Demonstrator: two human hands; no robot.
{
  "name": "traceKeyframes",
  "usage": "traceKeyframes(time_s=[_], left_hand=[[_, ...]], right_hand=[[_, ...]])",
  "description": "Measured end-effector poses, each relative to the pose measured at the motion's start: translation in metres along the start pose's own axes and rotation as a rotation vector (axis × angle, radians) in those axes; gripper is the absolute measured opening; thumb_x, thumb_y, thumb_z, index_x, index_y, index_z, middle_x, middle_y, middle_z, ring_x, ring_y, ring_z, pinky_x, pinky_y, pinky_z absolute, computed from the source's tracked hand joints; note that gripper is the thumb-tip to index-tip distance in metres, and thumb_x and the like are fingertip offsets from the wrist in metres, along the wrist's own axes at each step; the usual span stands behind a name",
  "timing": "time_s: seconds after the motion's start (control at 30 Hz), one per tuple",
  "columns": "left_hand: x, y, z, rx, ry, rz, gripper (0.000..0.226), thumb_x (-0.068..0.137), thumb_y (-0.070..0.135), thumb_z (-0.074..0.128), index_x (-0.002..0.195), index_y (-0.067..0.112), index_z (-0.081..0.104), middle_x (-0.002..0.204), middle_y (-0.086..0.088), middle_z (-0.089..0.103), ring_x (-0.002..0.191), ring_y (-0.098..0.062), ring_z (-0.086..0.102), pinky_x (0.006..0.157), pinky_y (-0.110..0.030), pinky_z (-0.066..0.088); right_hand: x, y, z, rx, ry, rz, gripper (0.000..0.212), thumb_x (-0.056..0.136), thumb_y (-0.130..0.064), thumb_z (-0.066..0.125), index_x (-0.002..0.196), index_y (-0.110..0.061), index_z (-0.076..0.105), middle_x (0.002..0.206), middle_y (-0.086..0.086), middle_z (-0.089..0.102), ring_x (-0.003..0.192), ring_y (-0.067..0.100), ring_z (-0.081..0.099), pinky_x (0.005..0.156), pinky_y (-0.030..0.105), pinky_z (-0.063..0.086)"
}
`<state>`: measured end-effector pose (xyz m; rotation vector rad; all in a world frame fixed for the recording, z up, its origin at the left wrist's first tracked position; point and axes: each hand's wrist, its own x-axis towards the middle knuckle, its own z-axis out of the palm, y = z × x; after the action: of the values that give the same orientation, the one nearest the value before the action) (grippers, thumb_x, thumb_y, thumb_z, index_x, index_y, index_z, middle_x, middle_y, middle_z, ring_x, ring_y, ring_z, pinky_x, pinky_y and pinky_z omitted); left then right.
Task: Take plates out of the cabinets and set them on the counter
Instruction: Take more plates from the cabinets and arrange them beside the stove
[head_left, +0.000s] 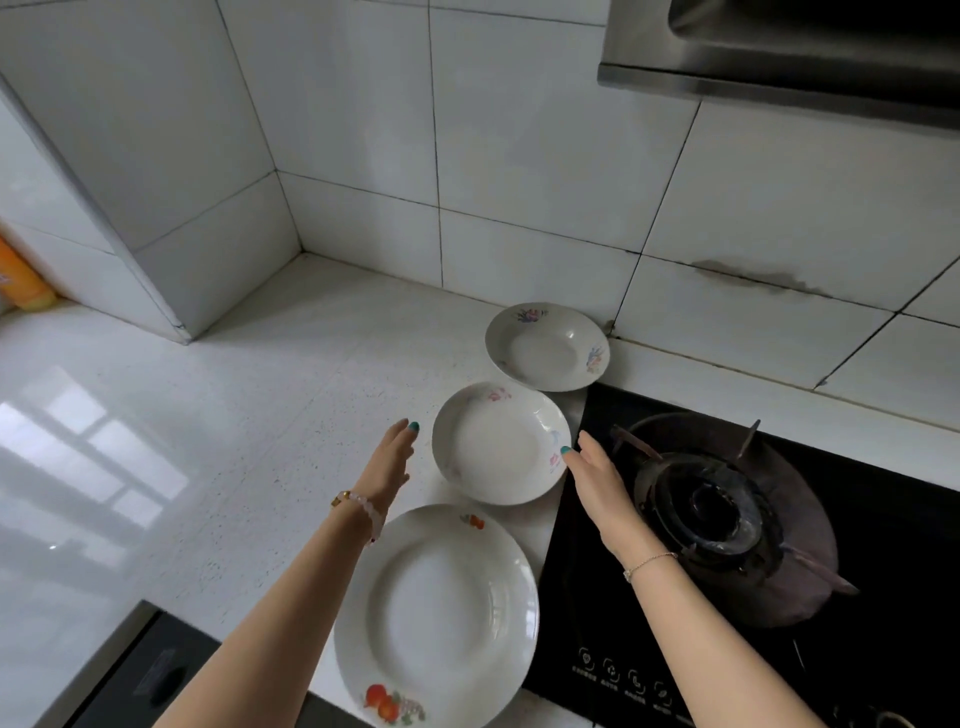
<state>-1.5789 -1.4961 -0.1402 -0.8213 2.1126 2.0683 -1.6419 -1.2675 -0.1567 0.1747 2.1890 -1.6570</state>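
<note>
Left grip (395, 452): flat, fingers straight, empty, close beside left rim.
Between grips: floral deep plate (498, 441), resting on counter (260, 415); second floral plate (545, 348) beyond, fruit-print plate (436, 613) nearer.
Right grip (597, 475): open, empty, thumb tip at right rim, seemingly touching.
Likely glazed ceramic: stiff, slick, chippable, moderate weight. Best taken at opposite rims, thumbs over lip.
Gas hob (717, 514) just right of right grip.

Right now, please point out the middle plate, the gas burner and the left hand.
middle plate (493, 441), head view, its bare centre
gas burner (719, 512), head view, the dark ring
left hand (390, 460), head view, back of hand
</note>
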Motion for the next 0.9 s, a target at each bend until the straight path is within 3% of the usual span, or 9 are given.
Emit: traceKeyframes(time_s=[0.1, 0.2, 0.3, 0.37, 0.47, 0.53, 0.63, 0.77, 0.9], left_hand=[[0.016, 0.002, 0.009, -0.077, -0.026, -0.072, 0.053, 0.1, 0.04, 0.032, 0.147, 0.015, 0.023, 0.153, -0.005, 0.027, 0.139, -0.022, 0.028, 0.112, -0.044, 0.024], [0.026, 0.004, 0.014, -0.165, -0.025, -0.129, 0.052, 0.099, 0.039, 0.033, 0.145, 0.016, 0.027, 0.151, -0.007, 0.032, 0.137, -0.024, 0.033, 0.108, -0.044, 0.028], [0.029, 0.004, 0.013, -0.177, -0.009, -0.137, 0.048, 0.099, 0.038, 0.032, 0.143, 0.016, 0.032, 0.149, -0.009, 0.035, 0.134, -0.025, 0.037, 0.104, -0.043, 0.032], [0.029, 0.004, 0.012, -0.171, -0.009, -0.137, 0.048, 0.1, 0.039, 0.031, 0.142, 0.017, 0.033, 0.148, -0.009, 0.037, 0.133, -0.026, 0.039, 0.102, -0.044, 0.034], [0.028, 0.004, 0.012, -0.142, -0.008, -0.132, 0.049, 0.1, 0.041, 0.029, 0.142, 0.017, 0.033, 0.148, -0.009, 0.038, 0.132, -0.027, 0.039, 0.104, -0.046, 0.034], [0.027, 0.004, 0.012, -0.122, -0.007, -0.126, 0.05, 0.1, 0.043, 0.028, 0.142, 0.017, 0.033, 0.148, -0.009, 0.037, 0.132, -0.027, 0.039, 0.103, -0.046, 0.034], [0.025, 0.004, 0.012, -0.093, -0.009, -0.114, 0.051, 0.099, 0.044, 0.027, 0.142, 0.017, 0.033, 0.147, -0.01, 0.038, 0.132, -0.027, 0.039, 0.102, -0.045, 0.034], [0.023, 0.002, 0.01, -0.061, -0.01, -0.104, 0.052, 0.099, 0.046, 0.026, 0.141, 0.016, 0.034, 0.147, -0.011, 0.039, 0.131, -0.027, 0.04, 0.102, -0.045, 0.034], [0.019, 0.0, 0.007, -0.047, -0.014, -0.099, 0.054, 0.098, 0.048, 0.025, 0.141, 0.017, 0.034, 0.146, -0.011, 0.039, 0.131, -0.027, 0.041, 0.103, -0.046, 0.034]], right_hand=[[0.009, 0.0, -0.002, 0.035, -0.018, -0.009, 0.057, 0.097, -0.024, 0.044, 0.149, -0.015, 0.022, 0.153, -0.003, 0.028, 0.14, 0.013, 0.025, 0.101, 0.022, 0.021], [0.015, -0.003, -0.004, 0.098, -0.032, -0.041, 0.044, 0.097, -0.021, 0.044, 0.14, -0.017, 0.042, 0.131, -0.013, 0.049, 0.121, 0.002, 0.048, 0.092, 0.011, 0.034], [0.018, -0.004, -0.004, 0.16, -0.028, -0.032, 0.046, 0.097, -0.021, 0.044, 0.142, -0.015, 0.038, 0.133, -0.008, 0.047, 0.123, 0.008, 0.044, 0.097, 0.019, 0.032], [0.02, -0.003, -0.003, 0.189, -0.017, -0.026, 0.046, 0.096, -0.02, 0.045, 0.141, -0.013, 0.039, 0.122, -0.01, 0.052, 0.112, 0.005, 0.048, 0.095, 0.021, 0.035], [0.02, -0.003, 0.0, 0.182, 0.001, -0.028, 0.027, 0.095, -0.018, 0.045, 0.118, -0.008, 0.055, 0.101, -0.023, 0.058, 0.095, -0.005, 0.056, 0.088, 0.025, 0.046], [0.018, -0.003, 0.0, 0.179, 0.01, -0.04, 0.023, 0.094, -0.019, 0.046, 0.111, -0.003, 0.048, 0.105, -0.019, 0.051, 0.101, -0.005, 0.048, 0.098, 0.037, 0.043], [0.015, -0.004, -0.003, 0.196, 0.022, -0.034, 0.032, 0.092, -0.023, 0.048, 0.114, -0.001, 0.04, 0.113, -0.004, 0.047, 0.112, 0.017, 0.044, 0.102, 0.05, 0.036], [0.013, -0.002, -0.004, 0.202, -0.002, -0.039, 0.019, 0.092, -0.024, 0.048, 0.104, -0.01, 0.04, 0.11, -0.014, 0.045, 0.11, 0.009, 0.043, 0.102, 0.046, 0.037], [0.012, 0.001, -0.001, 0.203, 0.004, -0.037, 0.02, 0.092, -0.022, 0.047, 0.104, -0.006, 0.041, 0.111, -0.013, 0.044, 0.108, 0.006, 0.04, 0.103, 0.045, 0.037]])
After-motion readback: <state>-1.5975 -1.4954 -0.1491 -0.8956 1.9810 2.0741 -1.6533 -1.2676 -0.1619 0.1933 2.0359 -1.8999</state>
